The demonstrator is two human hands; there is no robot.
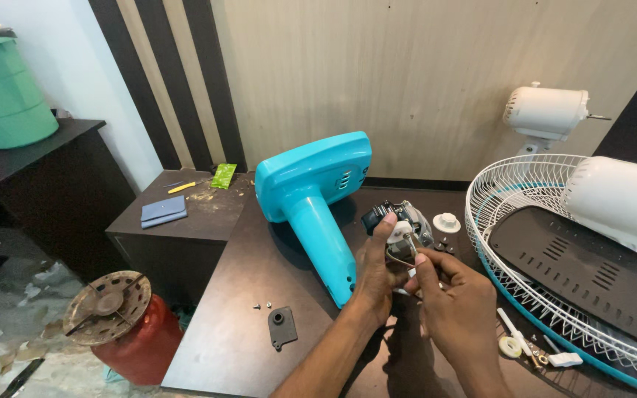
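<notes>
My left hand (376,269) clenched round small fan motor (401,230), lifted above dark bench (245,309) so wiring faces me. My right hand (453,298) pinches thin wire (410,243) at motor, steadied by left grip. Turquoise fan housing (318,199) lies just left of motor. Black plate (282,326) and loose screws (261,304) sit below-left of housing, set aside. White fan guard (547,258) right of motor.

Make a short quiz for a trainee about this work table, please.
1. True or false: the blue fan housing lies on the table.
2. Which hand holds the small motor part?
3. What is nearest the black plate: A) small screws, B) white knob, C) wire grille?

Key: 1 true. 2 the left hand; the right hand pinches a thin piece at it. 3 A.
</notes>
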